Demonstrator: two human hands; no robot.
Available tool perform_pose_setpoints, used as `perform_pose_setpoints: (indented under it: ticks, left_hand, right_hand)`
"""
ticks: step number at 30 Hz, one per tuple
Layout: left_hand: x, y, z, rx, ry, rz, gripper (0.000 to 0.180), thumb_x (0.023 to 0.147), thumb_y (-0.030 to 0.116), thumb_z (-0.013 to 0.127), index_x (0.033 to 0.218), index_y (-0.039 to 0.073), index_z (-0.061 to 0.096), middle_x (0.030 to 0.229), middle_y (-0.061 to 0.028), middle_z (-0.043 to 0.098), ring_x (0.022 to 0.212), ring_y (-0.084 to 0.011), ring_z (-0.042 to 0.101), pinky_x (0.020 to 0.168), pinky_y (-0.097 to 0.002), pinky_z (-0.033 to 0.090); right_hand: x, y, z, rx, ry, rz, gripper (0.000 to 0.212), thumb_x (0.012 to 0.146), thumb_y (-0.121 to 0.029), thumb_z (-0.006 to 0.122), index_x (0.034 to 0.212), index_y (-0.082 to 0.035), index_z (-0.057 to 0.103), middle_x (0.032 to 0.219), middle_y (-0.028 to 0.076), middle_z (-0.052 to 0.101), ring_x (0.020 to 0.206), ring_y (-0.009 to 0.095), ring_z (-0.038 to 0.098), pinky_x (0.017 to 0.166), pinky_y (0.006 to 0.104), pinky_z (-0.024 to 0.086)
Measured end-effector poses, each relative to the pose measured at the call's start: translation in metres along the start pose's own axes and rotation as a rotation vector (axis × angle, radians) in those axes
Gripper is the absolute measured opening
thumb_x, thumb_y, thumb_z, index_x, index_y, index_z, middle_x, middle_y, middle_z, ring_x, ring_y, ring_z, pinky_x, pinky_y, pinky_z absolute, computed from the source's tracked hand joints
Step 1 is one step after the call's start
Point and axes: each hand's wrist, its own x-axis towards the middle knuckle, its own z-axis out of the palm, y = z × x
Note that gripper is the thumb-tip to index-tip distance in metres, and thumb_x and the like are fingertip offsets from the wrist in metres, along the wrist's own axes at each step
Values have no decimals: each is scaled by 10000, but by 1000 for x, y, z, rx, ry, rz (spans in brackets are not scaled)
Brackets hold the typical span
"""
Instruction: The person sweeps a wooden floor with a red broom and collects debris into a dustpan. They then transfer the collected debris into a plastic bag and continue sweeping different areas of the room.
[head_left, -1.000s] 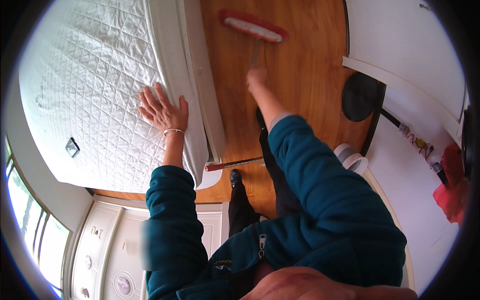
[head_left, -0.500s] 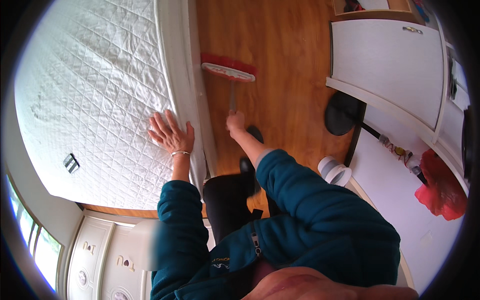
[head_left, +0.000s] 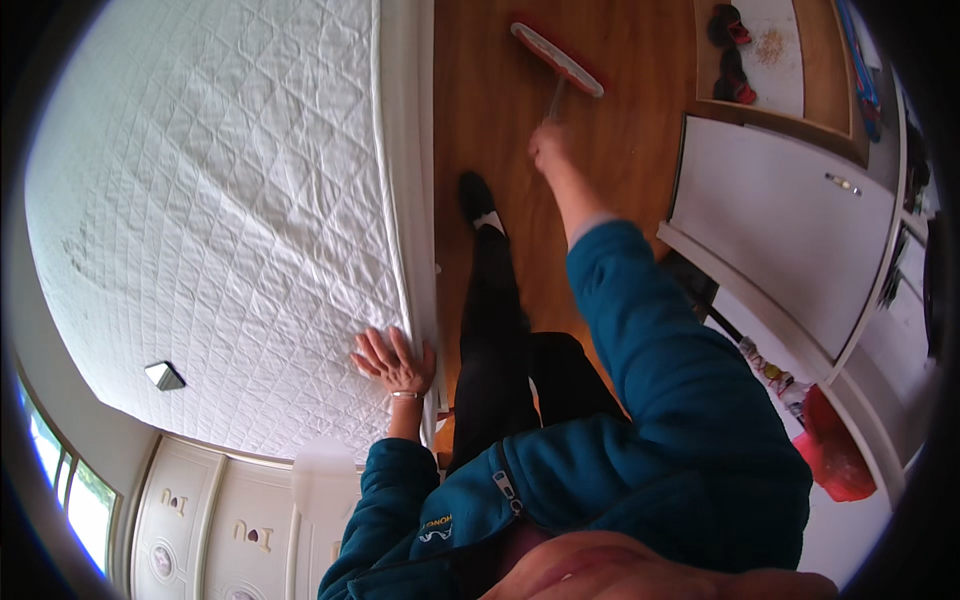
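My left hand [head_left: 398, 364] rests flat with its fingers spread near the edge of a white quilted mattress [head_left: 230, 180]. A bracelet circles that wrist. My right hand [head_left: 550, 146] is closed round the handle of a red and white brush [head_left: 558, 60]. The long brush head sits slantwise over the wooden floor [head_left: 640, 60], beyond my hand. Of the handle, only a short stretch shows between hand and head. A small dark rectangular object [head_left: 165, 376] lies on the mattress at the left.
A white cabinet [head_left: 780, 230] stands at the right, with an open wooden compartment [head_left: 752, 50] holding dark and red items at its far end. Below it hangs a red plastic bag [head_left: 835, 455]. My shoe [head_left: 478, 200] is on the floor beside the bed. White wardrobe doors [head_left: 250, 510] are at lower left.
The brush and my right hand have moved farther away and to the right. One leg has stepped forward. My left hand still lies on the mattress, now lower in view.
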Motion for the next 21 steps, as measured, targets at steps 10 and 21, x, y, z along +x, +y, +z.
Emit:
perform_pose_setpoints:
  ticks: [10,21]
  left_hand:
    - [20,8,-41,-41,-361,-34,912,702,316,684,1416,61,177,1459,-287,147,1350,-516,128,1049,-681,84]
    - [318,35,-106,-245,66,32,431,811,138,590,1218,24,508,1231,-207,480,1165,-387,433,977,-513,316]
  right_hand:
    - [-40,81,46,-489,3,117,173,932,-197,449,840,-68,521,552,55,501,425,187,505,332,325,366]
    - [101,-158,131,-169,106,-55,308,893,-156,481,594,-125,414,467,6,402,362,151,407,307,317,267]
